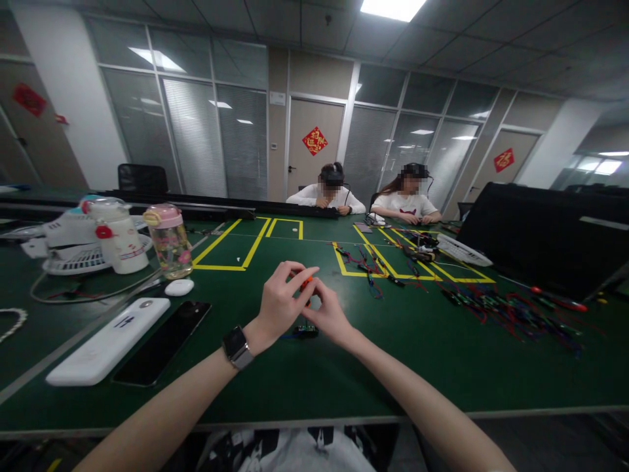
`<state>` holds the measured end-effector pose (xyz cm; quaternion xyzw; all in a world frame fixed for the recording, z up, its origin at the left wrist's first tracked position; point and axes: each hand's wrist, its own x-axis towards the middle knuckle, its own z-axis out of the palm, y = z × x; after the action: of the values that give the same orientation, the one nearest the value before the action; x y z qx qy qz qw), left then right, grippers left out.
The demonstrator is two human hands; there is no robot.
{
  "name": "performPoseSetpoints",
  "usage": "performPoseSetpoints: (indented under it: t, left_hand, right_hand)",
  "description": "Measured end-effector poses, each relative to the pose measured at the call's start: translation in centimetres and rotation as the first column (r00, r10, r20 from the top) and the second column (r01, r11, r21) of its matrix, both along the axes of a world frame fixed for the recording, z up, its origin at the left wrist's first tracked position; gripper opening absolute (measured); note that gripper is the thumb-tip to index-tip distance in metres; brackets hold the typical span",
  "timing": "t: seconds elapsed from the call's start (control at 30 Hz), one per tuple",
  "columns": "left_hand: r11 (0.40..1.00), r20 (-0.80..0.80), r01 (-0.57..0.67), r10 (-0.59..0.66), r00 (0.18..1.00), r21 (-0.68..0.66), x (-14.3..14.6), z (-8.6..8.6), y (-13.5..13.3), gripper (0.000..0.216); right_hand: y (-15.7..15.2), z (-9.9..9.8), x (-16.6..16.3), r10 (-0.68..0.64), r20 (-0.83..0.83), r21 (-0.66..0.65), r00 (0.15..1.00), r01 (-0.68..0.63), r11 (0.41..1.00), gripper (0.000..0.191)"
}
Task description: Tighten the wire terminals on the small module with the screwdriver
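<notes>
My left hand (279, 296), with a watch (237, 347) on its wrist, and my right hand (328, 313) meet above the green table. Their fingers are closed around a small orange object (308, 283), mostly covered by the fingers, so its kind does not show. Just below the hands is a small green circuit board (307, 331) with thin dark wires. Whether the board hangs from the orange object or lies on the table, I cannot tell.
To the left are a white power bank (111, 341), a black phone (164, 344), a white earbud case (179, 288) and bottles (170, 242). Wired boards (511, 311) pile up on the right, near a black monitor (545, 242). Two people sit across the table, inside yellow-taped areas' far side.
</notes>
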<state>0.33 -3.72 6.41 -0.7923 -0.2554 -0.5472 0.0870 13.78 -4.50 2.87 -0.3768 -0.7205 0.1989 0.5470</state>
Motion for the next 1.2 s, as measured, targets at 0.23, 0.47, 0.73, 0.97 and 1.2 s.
performPoseSetpoints:
  t: [0.23,0.47,0.73,0.97,1.2]
  left_hand:
    - [1.000,-0.154,-0.014,0.012,0.988,-0.008,-0.6,0.5,-2.7,0.033]
    - [0.996,-0.213,-0.030,0.012,0.977,-0.080,-1.2,0.3,-3.9,0.042]
    - [0.906,-0.222,-0.401,0.367,0.904,-0.136,-5.4,-2.0,-3.1,0.057]
    - [0.483,-0.413,-0.825,0.714,0.566,-0.294,-10.2,-6.4,-2.0,0.056]
    - [0.424,-0.493,-0.844,0.686,0.536,-0.329,-9.9,-7.0,-1.7,0.056]
  right_hand:
    - [-1.2,0.3,-0.1,-0.077,-0.022,0.154,0.997,0.079,0.985,0.018]
    - [-2.1,-0.2,0.1,-0.120,-0.063,0.201,0.991,0.131,0.971,0.015]
    - [-1.7,-1.0,0.8,-0.249,-0.039,0.257,0.968,0.251,0.933,0.056]
    - [-1.1,-1.1,1.5,-0.282,0.004,0.272,0.959,0.271,0.924,0.049]
    - [-0.9,-0.9,1.5,-0.324,-0.044,0.244,0.945,0.324,0.914,0.048]
